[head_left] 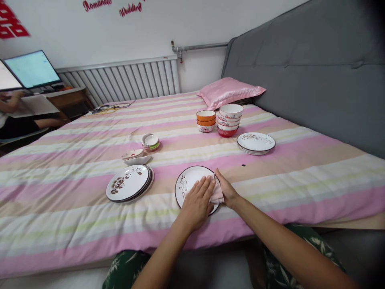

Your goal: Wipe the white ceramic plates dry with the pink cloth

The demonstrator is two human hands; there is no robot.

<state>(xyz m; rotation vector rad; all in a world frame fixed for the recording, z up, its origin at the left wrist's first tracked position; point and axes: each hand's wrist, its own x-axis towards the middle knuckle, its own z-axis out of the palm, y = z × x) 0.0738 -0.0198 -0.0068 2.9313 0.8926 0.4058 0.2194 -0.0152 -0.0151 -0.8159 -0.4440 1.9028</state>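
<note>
Currently | left hand (197,199): flat on cloth (217,194) | right hand (227,191): gripping plate (187,182)

White wall (156,36) | red lettering (130,9) | ribbed radiator (135,78) | grey padded headboard (300,72) | striped bed (75,160)

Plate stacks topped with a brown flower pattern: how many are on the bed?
2: the left stack, nearer the front of the bed, and the right stack, farther back near the bowls. The plate under the left hand looks single, but its underside is hidden.
</note>
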